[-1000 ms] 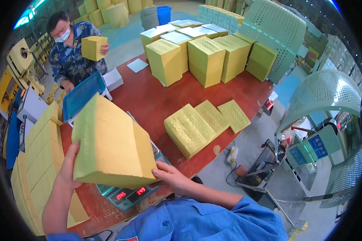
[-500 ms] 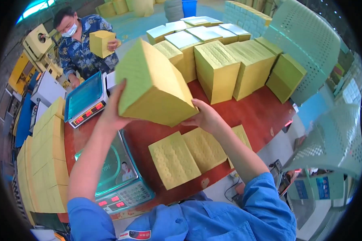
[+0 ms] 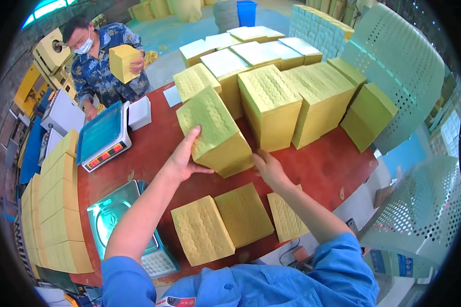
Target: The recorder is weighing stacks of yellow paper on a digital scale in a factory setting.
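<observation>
Gripping a tilted yellow paper stack (image 3: pixel 213 132) between both hands, left hand (image 3: pixel 183 159) on its near-left edge, right hand (image 3: pixel 266 167) under its lower corner.

The right hand (image 3: pixel 268 168) is partly concealed behind the lower edge of the yellow paper block (image 3: pixel 213 132); its fingertips are not visible. The left forearm covers part of the steel scale (image 3: pixel 119 221). The scale keypad is too small to resolve. The stacked blocks (image 3: pixel 51 204) at the left blur toward the rim.
</observation>
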A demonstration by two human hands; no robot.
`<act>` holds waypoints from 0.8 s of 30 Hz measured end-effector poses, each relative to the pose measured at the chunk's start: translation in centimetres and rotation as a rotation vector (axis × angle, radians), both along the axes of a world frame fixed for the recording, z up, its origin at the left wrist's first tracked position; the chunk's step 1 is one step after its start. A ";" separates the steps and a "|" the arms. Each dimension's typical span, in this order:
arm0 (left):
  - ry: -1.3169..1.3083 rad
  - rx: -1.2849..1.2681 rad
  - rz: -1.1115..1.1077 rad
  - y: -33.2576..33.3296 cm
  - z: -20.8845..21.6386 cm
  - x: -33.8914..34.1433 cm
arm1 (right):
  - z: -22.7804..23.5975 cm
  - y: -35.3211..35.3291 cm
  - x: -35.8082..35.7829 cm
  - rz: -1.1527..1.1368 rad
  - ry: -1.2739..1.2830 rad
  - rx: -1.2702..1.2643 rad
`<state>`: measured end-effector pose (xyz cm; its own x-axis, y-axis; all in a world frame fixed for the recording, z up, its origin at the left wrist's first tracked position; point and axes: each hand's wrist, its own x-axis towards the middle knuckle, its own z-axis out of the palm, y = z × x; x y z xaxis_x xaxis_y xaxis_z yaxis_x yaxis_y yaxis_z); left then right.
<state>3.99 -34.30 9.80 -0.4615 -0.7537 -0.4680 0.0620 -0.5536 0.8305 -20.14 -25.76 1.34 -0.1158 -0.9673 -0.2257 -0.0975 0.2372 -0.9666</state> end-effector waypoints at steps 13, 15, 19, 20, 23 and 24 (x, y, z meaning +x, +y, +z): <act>-0.112 0.043 -0.072 -1.3 1.7 -3.5 | 15.0 -18.4 -6.0 0.263 1.299 -0.322; -0.074 0.020 -0.084 -0.8 2.0 -3.4 | 13.3 -18.3 -6.7 0.247 1.265 -0.403; -0.064 0.000 -0.091 -1.0 1.6 -4.4 | 12.6 -17.0 -8.1 0.315 1.155 -0.576; -0.070 -0.007 -0.127 -1.2 1.5 -5.1 | 12.6 -16.9 -8.5 0.329 1.137 -0.599; -0.091 -0.035 -0.090 -0.5 2.0 -6.9 | 12.6 -16.8 -9.7 0.332 1.113 -0.649; -0.094 -0.033 -0.099 -0.6 1.8 -7.1 | 12.5 -16.5 -10.2 0.324 1.113 -0.642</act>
<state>-3.09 -34.87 11.63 -0.4901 -0.7224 -0.4879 -0.0703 -0.5251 0.8481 -30.29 -42.31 13.81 0.3149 -0.8846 0.3439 -0.8712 -0.4132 -0.2652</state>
